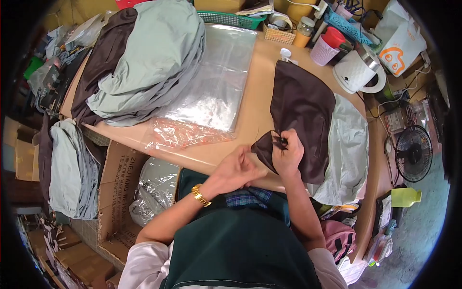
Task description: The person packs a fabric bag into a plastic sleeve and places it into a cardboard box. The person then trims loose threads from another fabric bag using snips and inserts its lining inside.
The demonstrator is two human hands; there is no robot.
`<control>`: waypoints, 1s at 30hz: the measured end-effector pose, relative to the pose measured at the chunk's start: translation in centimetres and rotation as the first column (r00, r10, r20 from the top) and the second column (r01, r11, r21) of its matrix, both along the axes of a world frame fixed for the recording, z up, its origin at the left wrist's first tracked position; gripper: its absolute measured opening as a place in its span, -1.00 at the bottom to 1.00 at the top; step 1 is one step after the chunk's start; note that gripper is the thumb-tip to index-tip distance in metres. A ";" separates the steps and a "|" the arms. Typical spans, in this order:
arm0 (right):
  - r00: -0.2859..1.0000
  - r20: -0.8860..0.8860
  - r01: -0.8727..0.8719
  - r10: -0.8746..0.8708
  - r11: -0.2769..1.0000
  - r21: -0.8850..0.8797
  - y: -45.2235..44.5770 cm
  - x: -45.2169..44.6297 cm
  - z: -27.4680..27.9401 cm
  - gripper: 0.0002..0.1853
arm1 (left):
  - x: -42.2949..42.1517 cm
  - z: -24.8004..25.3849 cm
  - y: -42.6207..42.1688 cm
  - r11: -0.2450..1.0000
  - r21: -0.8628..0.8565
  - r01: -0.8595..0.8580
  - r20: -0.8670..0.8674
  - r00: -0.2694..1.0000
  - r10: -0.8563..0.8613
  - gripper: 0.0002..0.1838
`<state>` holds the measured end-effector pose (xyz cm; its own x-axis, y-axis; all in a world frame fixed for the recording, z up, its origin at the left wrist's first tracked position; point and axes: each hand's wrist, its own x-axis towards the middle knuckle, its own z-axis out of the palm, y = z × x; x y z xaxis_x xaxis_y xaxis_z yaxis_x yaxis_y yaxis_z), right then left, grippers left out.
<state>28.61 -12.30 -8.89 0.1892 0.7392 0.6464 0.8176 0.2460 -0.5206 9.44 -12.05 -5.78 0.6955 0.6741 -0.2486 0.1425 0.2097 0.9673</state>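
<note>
A dark brown cloth point(303, 115) joined to a light grey cloth point(347, 149) lies on the right part of the table. My right hand point(288, 151) is closed over its near left edge, around a small black tool point(279, 140) that looks like thread snips, mostly hidden by the fingers. A folded corner of the brown cloth stands up beside this hand. At that corner, my left hand point(240, 166) has its fingers curled against the cloth edge, thumb pointing right. A fine loose thread rises near the corner.
A heap of grey and brown cloth point(149, 58) covers the table's left, beside clear plastic bags point(211, 86). A white kettle point(356, 70), pink cup point(325, 49) and green basket point(228, 20) stand at the back. Below left is an open cardboard box point(118, 192); a black fan point(414, 153) is right.
</note>
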 end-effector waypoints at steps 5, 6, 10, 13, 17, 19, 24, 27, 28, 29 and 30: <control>0.995 -0.012 -0.095 0.098 0.983 0.160 -0.9 -0.5 1.8 -0.69 | 2.6 -2.2 1.2 0.870 -0.368 -0.329 0.240 0.870 0.431 -0.71; 0.996 -0.012 -0.090 0.093 0.983 0.158 -1.0 -0.3 2.1 -0.69 | 2.6 -2.4 1.3 0.825 -0.452 -0.338 0.245 0.843 0.480 -0.80; 0.983 -0.171 -0.036 0.066 0.984 0.177 -0.7 0.7 1.2 -0.73 | 1.5 -2.9 0.5 0.771 -0.524 -0.363 0.224 0.814 0.536 -0.86; 0.959 -0.275 -0.062 0.063 0.998 0.013 -0.5 0.9 -0.5 -0.77 | 0.7 -3.0 -0.3 0.762 -0.568 -0.311 0.253 0.815 0.521 -0.83; 0.957 -0.283 -0.086 0.067 0.995 -0.053 0.1 1.1 -0.8 -0.74 | 1.3 -1.9 -0.5 0.719 -0.582 -0.381 0.207 0.785 0.584 -0.83; 0.953 -0.294 -0.103 0.070 0.990 -0.097 0.1 1.2 -0.5 -0.74 | 1.7 -1.5 -0.2 0.684 -0.593 -0.424 0.172 0.763 0.623 -0.83; 0.949 -0.300 -0.139 0.095 0.981 -0.131 0.4 2.1 -0.5 -0.75 | 1.5 -1.8 -0.1 0.599 -0.693 -0.401 0.212 0.681 0.701 -0.84; 0.949 -0.299 -0.163 0.100 0.968 -0.192 0.5 2.8 -0.2 -0.76 | 1.4 -1.8 -0.2 0.568 -0.716 -0.406 0.213 0.647 0.732 -0.83; 0.946 -0.304 -0.186 0.111 0.956 -0.227 0.5 3.0 -0.1 -0.76 | 1.4 -1.9 -0.2 0.557 -0.712 -0.429 0.196 0.639 0.743 -0.82; 0.945 -0.306 -0.187 0.113 0.956 -0.226 0.5 3.1 -0.2 -0.76 | 1.4 -2.1 -0.2 0.556 -0.711 -0.431 0.196 0.639 0.744 -0.82; 0.944 -0.308 -0.195 0.118 0.953 -0.232 0.5 3.2 -0.2 -0.75 | 1.5 -2.5 -0.3 0.565 -0.710 -0.420 0.235 0.614 0.753 -0.82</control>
